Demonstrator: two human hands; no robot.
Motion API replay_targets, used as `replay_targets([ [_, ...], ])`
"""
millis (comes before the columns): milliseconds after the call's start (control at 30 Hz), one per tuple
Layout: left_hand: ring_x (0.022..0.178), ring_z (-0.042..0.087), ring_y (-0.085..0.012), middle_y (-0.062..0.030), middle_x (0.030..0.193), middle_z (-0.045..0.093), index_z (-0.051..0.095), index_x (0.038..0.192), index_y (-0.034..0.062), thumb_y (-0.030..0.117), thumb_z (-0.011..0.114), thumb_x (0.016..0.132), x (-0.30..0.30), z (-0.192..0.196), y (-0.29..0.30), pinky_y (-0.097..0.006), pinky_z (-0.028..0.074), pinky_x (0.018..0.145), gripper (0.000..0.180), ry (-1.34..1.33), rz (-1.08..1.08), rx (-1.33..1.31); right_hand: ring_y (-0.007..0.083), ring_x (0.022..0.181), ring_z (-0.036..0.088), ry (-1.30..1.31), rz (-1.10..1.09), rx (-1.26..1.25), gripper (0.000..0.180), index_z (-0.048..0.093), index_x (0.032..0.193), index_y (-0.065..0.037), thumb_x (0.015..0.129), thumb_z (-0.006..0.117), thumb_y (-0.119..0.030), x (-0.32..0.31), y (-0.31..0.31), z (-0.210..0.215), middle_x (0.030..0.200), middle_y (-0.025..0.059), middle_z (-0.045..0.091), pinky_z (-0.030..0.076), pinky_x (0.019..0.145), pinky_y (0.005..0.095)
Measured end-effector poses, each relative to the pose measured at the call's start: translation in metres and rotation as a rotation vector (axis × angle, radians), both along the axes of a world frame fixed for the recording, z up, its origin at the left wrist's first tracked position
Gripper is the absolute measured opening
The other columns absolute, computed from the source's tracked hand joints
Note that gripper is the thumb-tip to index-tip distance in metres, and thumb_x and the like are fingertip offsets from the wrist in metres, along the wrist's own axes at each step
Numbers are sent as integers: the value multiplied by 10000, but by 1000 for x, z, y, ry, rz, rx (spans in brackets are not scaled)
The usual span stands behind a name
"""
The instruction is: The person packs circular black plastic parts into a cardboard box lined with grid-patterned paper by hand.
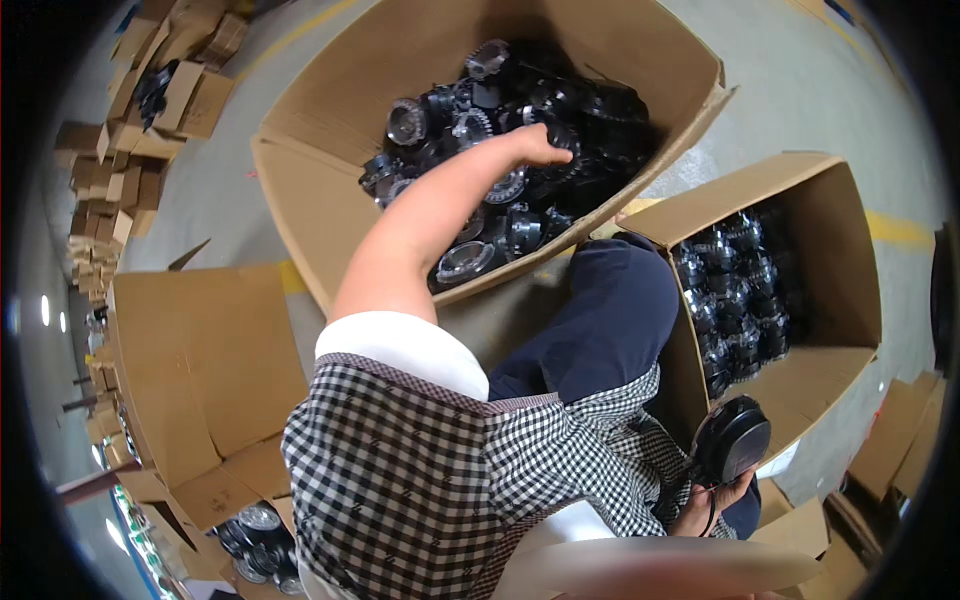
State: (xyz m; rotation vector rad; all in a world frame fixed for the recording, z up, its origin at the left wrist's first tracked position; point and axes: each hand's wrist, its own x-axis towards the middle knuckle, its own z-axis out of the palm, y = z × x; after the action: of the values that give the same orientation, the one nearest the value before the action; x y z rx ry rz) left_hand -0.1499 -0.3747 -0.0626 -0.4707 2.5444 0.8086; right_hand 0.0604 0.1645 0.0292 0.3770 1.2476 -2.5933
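My left arm reaches into a large cardboard box (350,60) heaped with black round units with clear toothed rims (468,262). Among them, my left hand (541,146) is curled closed, fingers bent down over the black parts; what it grips is hidden. Low on the right, my right hand (715,505) is closed around a black round unit with a cord (733,440). This unit is raised beside the near edge of a second cardboard box (825,385). Similar black units with clear tops (738,295) stand there in neat rows.
Between the boxes is my leg in dark trousers (610,310). An open carton (205,370) stands on the left, with more units (262,545) below its flap. Stacked cartons (125,190) line the far left. Yellow lines (895,230) mark the grey floor.
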Motion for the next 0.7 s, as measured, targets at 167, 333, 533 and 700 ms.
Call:
replay_targets([
  [167, 1262, 457, -420, -308, 1383, 401, 170, 1425, -35, 606, 824, 558, -5, -63, 31, -459, 400, 1045, 1261, -73, 150, -179, 304, 1339, 400, -216, -217, 32, 801, 229, 1492, -57, 847, 602, -351, 40, 17, 10, 1459, 145, 373, 330, 1117, 465],
  [333, 1100, 578, -423, -300, 1180, 569, 409, 1283, -71, 500, 800, 629, 13, -42, 20, -413, 467, 971, 953, 262, 127, -228, 326, 1268, 479, -128, -193, 70, 848, 286, 1454, -49, 765, 721, -283, 4, -8, 41, 1387, 171, 438, 443, 1036, 472],
  [533, 668, 624, -130, -54, 818, 616, 627, 1032, -36, 332, 619, 894, 18, 19, -35, -257, 551, 458, 393, 261, 715, 403, 319, 1286, 458, -83, -296, 62, 804, 321, 1444, -61, 777, 713, -280, -3, 14, 33, 1418, 141, 422, 393, 1076, 489],
  [700, 710, 633, -113, -45, 886, 651, 605, 1081, -8, 272, 638, 890, 27, 110, -20, -294, 577, 560, 340, 625, 477, 847, 295, 1357, 378, 90, -296, 118, 781, 349, 1447, -74, 798, 699, -329, -1, 49, 25, 1479, 85, 369, 356, 1108, 476],
])
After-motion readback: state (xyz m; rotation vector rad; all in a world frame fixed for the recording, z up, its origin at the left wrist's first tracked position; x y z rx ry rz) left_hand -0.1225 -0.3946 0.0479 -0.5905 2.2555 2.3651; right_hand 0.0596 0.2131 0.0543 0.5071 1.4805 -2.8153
